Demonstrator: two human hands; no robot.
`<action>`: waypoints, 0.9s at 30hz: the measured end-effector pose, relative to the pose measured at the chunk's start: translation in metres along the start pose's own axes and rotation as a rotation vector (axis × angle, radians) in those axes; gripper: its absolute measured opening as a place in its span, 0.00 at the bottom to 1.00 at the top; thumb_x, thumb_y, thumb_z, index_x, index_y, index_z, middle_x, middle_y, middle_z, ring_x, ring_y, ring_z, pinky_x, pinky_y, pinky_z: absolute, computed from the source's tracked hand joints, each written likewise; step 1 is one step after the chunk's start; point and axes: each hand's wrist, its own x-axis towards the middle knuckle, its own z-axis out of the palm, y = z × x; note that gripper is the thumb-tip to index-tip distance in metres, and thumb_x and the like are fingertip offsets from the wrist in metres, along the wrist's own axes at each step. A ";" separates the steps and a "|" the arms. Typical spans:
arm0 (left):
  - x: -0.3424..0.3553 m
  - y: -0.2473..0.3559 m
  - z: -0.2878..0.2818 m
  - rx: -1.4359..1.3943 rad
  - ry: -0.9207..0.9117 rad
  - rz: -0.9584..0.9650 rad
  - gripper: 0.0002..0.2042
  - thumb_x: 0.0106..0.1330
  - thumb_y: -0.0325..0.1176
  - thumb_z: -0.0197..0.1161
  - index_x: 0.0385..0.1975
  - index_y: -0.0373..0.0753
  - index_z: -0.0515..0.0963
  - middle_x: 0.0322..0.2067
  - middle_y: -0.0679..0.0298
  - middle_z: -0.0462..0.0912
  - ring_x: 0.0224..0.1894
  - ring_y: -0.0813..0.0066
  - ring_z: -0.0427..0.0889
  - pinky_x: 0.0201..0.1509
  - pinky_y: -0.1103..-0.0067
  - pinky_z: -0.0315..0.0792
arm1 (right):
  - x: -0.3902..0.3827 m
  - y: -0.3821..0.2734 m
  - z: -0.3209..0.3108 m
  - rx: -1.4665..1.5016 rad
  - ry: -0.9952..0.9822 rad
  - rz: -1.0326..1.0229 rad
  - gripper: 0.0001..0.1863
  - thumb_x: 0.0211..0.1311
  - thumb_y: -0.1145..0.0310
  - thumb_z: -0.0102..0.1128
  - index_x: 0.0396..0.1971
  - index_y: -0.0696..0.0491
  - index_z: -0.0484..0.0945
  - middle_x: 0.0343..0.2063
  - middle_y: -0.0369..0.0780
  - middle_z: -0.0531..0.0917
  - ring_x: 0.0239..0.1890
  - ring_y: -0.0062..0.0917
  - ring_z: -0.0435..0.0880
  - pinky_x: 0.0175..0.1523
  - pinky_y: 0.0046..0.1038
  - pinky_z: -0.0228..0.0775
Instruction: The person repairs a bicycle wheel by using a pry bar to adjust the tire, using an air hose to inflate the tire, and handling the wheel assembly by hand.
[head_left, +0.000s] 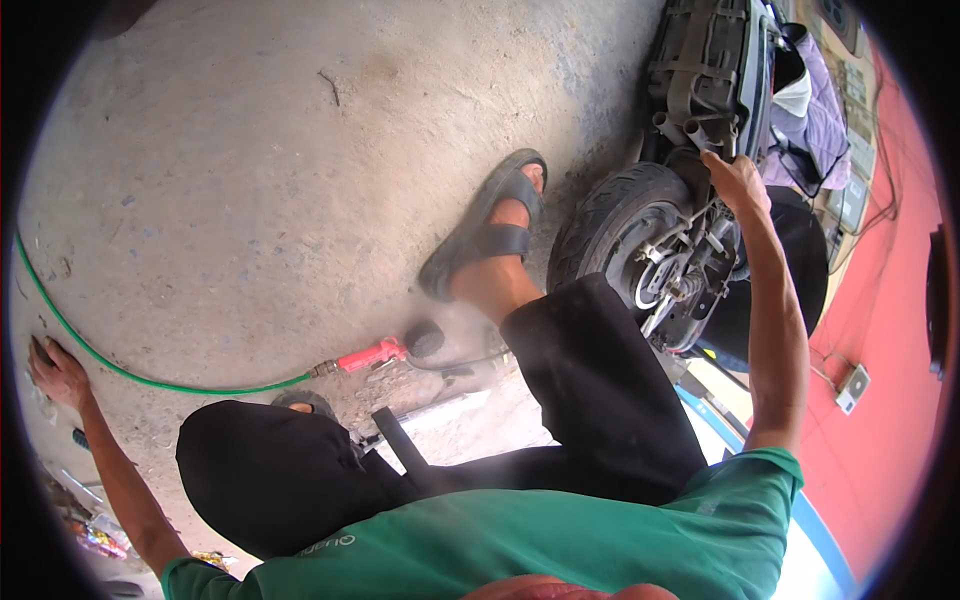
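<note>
The right hand [738, 185], just up and to the right of the rear wheel [645, 235], was at the motorbike [700, 65], with its fingers bent at the frame beside two short metal tubes [682, 132]. What lay under the fingers was hidden, so I could not tell how far they were closed or whether they had hold of a part. The left hand [62, 378] was well to the left of the wheel, low by the concrete floor [260, 180], fingers partly spread; something dark showed at their tips, too small to tell whether it was held.

The motorbike's body stretched away above the wheel, and the shock spring [687, 287] stood just to the wheel's lower right. A sandalled foot [500, 225] was planted near the wheel's left side. Below and left of the wheel, a red air tool [370, 355] lay on the floor, a round black piece [425, 338] next to it, and a green hose [150, 378] curved from it farther left. Purple cloth [815, 120] hung up and to the right of the wheel, and the red wall [890, 330] rose farther right.
</note>
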 end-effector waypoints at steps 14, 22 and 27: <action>-0.001 0.028 -0.018 0.023 0.001 -0.041 0.23 0.72 0.49 0.58 0.59 0.42 0.80 0.57 0.54 0.81 0.59 0.50 0.77 0.64 0.61 0.69 | -0.007 0.018 0.024 0.046 0.201 -0.039 0.30 0.62 0.49 0.55 0.54 0.59 0.76 0.52 0.57 0.83 0.57 0.50 0.81 0.62 0.44 0.72; -0.001 0.017 -0.013 0.044 0.014 -0.041 0.23 0.72 0.49 0.57 0.60 0.42 0.80 0.58 0.54 0.81 0.59 0.50 0.77 0.65 0.61 0.69 | -0.009 0.004 0.021 0.076 0.260 -0.049 0.27 0.59 0.52 0.56 0.48 0.59 0.82 0.47 0.52 0.86 0.53 0.49 0.84 0.56 0.43 0.75; -0.007 -0.002 -0.007 0.045 0.002 -0.030 0.23 0.73 0.50 0.57 0.60 0.44 0.80 0.58 0.56 0.81 0.59 0.52 0.77 0.63 0.61 0.70 | -0.017 -0.008 -0.002 0.040 0.131 -0.021 0.29 0.63 0.51 0.53 0.50 0.62 0.80 0.52 0.56 0.83 0.58 0.49 0.81 0.63 0.43 0.72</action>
